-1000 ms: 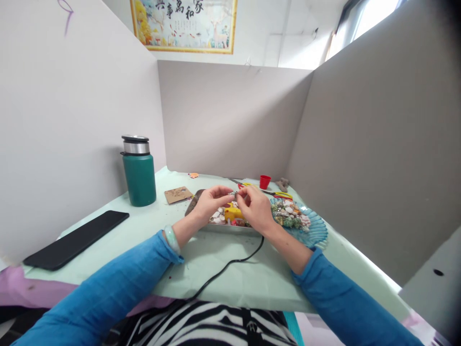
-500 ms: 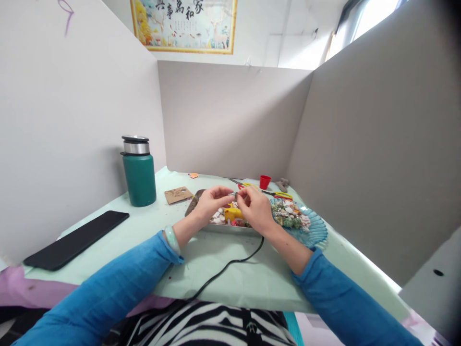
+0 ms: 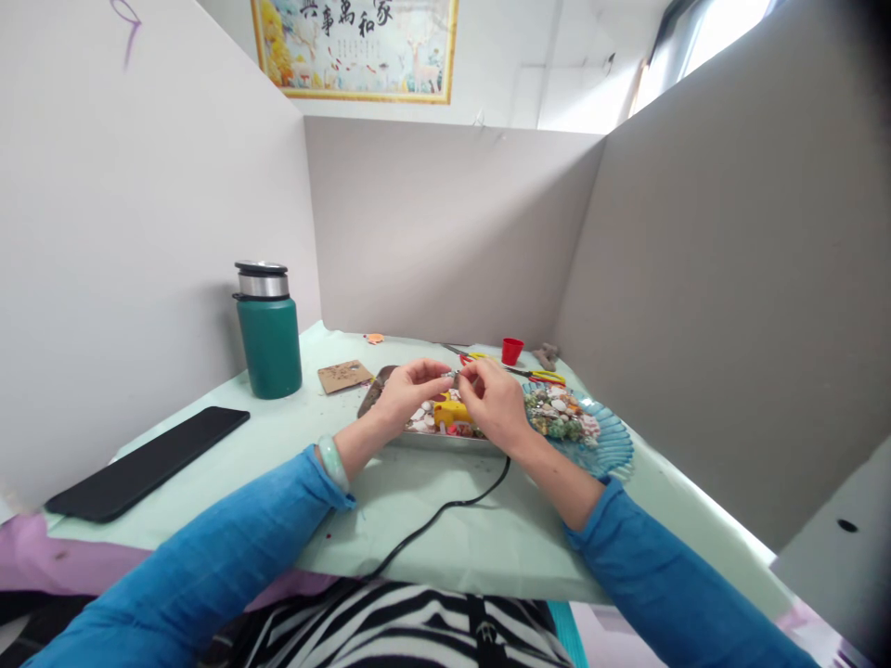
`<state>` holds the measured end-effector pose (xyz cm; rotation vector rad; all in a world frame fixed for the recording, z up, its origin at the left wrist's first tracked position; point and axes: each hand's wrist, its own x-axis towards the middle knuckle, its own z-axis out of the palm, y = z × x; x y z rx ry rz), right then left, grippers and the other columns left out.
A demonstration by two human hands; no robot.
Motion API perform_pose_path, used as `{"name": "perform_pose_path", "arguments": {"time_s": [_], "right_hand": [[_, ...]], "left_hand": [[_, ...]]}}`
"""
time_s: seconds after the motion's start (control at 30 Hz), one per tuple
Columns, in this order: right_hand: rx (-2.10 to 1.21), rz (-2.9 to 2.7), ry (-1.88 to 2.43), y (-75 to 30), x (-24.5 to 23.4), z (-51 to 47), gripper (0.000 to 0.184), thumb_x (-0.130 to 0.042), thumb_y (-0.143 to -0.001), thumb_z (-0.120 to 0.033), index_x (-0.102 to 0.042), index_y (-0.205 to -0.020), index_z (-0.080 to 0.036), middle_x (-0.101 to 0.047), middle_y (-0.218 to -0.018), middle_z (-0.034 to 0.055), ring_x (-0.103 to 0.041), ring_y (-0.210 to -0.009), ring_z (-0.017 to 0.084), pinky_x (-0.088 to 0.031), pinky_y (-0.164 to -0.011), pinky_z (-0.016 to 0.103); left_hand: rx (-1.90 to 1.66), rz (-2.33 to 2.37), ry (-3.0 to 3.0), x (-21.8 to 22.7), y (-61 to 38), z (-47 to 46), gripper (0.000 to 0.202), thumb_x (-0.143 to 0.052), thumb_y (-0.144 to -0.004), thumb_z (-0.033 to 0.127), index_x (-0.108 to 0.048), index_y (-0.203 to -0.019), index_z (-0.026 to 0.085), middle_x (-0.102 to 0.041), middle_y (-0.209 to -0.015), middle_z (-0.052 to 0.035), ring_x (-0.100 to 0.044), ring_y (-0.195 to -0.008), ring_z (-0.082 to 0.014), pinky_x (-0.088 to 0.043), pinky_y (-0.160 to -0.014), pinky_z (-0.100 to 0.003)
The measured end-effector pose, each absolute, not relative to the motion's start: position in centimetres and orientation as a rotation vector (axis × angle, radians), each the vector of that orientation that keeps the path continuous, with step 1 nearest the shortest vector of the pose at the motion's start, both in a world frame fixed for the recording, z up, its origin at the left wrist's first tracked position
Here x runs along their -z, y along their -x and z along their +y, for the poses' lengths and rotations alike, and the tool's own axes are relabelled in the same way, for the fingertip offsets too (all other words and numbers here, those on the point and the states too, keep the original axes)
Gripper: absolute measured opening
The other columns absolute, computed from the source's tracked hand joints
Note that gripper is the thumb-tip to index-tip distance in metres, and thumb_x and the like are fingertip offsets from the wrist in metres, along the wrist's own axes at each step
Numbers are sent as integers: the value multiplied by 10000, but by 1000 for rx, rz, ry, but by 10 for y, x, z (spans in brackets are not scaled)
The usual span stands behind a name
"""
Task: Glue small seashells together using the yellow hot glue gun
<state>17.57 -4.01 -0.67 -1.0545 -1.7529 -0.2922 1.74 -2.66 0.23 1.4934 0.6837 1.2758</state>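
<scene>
While I watch through the head view, both hands meet above the middle of the desk (image 3: 278, 436). The left hand (image 3: 407, 390) and the right hand (image 3: 496, 404) each pinch the same small piece (image 3: 454, 374) between thumb and fingertips, the other fingers curled loosely. The piece is too small for me to tell what it is; it hangs in the air just over the metal tray (image 3: 432, 438).

That tray holds pale shells (image 3: 421, 416) and a yellow glue gun (image 3: 451, 411), whose black cord (image 3: 432, 520) runs off the near desk edge. Touching the tray's right side is a blue scalloped plate (image 3: 616, 450) heaped with mixed shells and pebbles (image 3: 557, 413).

1 small red cup (image 3: 511, 351) stands near the back wall; I cannot see inside it. A green flask (image 3: 268, 334) with its lid on stands upright at the left, with a scrap of cardboard (image 3: 344, 376) beside it and a flat black slab (image 3: 149, 462) well apart near the left edge.
</scene>
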Motion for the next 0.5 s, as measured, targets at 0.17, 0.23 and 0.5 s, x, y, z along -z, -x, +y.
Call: {"name": "perform_pose_path", "arguments": {"time_s": [0.17, 0.23, 0.5], "right_hand": [[289, -1761, 1048, -176, 7, -40, 80, -495, -814, -190, -534, -745, -200, -572, -749, 12, -511, -637, 137, -376, -628, 263], [284, -1764, 1048, -176, 7, -40, 83, -491, -819, -189, -534, -749, -201, -572, -758, 13, -509, -639, 136, -376, -625, 262], [278, -1791, 1038, -177, 6, -39, 91, -482, -832, -194, -552, -775, -204, -574, -771, 19, -502, -641, 143, -371, -622, 268]], "left_hand": [[-1270, 671, -1478, -1, -17, -27, 292, -760, -617, 294, -653, -847, 152, -646, -829, -32, -599, -765, -146, -485, -722, -300], [-1268, 670, -1472, -1, -17, -27, 294, -764, -614, 295, -652, -844, 149, -647, -823, -32, -601, -761, -145, -486, -725, -301], [-1278, 659, -1476, 0, -17, -24, 319, -769, -609, 310, -664, -863, 148, -667, -854, -46, -617, -786, -166, -490, -735, -316]]}}
